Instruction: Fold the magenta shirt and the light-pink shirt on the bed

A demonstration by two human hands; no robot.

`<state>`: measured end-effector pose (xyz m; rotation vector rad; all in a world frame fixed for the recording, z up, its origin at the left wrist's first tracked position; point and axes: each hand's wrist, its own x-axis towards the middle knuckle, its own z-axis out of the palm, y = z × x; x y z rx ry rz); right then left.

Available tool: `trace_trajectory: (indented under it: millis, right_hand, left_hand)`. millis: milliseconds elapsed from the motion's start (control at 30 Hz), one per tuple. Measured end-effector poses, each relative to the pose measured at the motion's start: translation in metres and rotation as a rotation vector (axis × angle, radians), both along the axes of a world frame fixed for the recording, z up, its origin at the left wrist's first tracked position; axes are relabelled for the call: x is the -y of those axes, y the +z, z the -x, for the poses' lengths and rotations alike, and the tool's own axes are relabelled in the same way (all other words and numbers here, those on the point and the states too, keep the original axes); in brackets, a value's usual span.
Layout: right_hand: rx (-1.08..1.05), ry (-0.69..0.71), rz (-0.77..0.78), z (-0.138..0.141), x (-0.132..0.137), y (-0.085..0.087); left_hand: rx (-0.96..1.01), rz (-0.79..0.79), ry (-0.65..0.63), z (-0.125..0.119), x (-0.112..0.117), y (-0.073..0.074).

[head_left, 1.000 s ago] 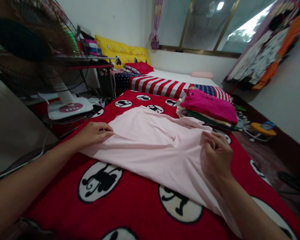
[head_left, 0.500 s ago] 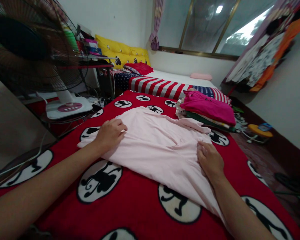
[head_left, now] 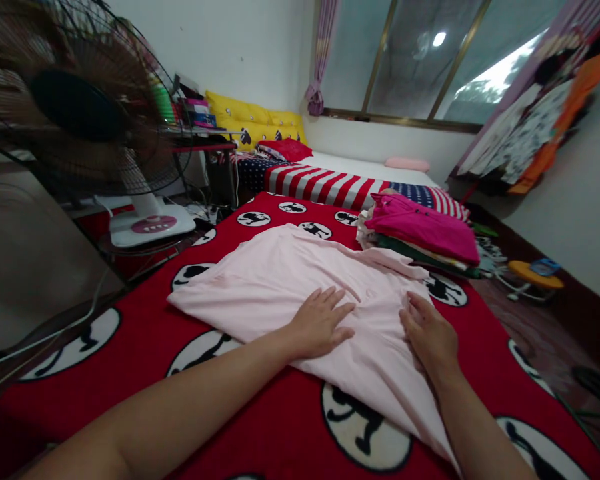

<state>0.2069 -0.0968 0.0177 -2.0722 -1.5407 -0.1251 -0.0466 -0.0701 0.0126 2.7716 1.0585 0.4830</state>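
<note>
A pale pink knit garment [head_left: 300, 287] lies spread across the middle of the bed, its soft, matte cloth gathered into shallow ridges and creases. Its narrow lower end trails toward 5 o'clock, while a slim fold runs along its far edge toward 2 o'clock.

At this moment, both hands are on the cloth, smoothing or holding it down. The left hand [head_left: 320, 325] lies palm-down near the centre, fingers spread wide and pressed flat. The right hand [head_left: 429, 337] rests at about 4 o'clock along the garment's right side, fingers close together and slightly curved; whether its fingertips [head_left: 411, 301] pinch a little cloth cannot be told.

Beneath lies a plush red blanket [head_left: 90, 400] printed with black figures in white ovals. At 1 o'clock, a stack of folded clothes [head_left: 420, 233] sits just beyond the garment, topped by a magenta garment. Farther off at 12 o'clock is a striped stars-and-stripes cover [head_left: 325, 187]. A pedestal fan [head_left: 80, 113] stands at 10 o'clock, and hanging clothes [head_left: 530, 127] line the wall at 2 o'clock.
</note>
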Motion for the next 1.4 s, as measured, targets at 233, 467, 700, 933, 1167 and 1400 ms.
trace_trajectory:
  millis: [233,467,700,933,1167,1400]
  right_hand:
    - [-0.159,0.283,-0.129,-0.009,-0.005,-0.012]
    - [-0.311,0.668,-0.259,0.015,0.006,0.009]
    - [-0.255,0.12,-0.279,0.001,-0.001,0.003]
    - [-0.072,0.173,-0.125,-0.002,-0.003,-0.005]
    - [-0.171,0.365,-0.165,0.003,0.003,-0.001]
    - [-0.24,0.336,-0.289,0.004,0.003,-0.003]
  left_hand:
    - [0.016,0.004,0.004,0.001,0.0,0.001]
    - [0.018,0.011,0.002,0.001,0.0,0.002]
    - [0.015,-0.004,0.008,0.001,0.0,0.0]
    - [0.016,-0.006,0.011,0.0,0.0,0.001]
    - [0.076,-0.033,-0.051,0.0,0.005,0.006]
    - [0.298,0.39,0.035,-0.03,-0.034,0.043]
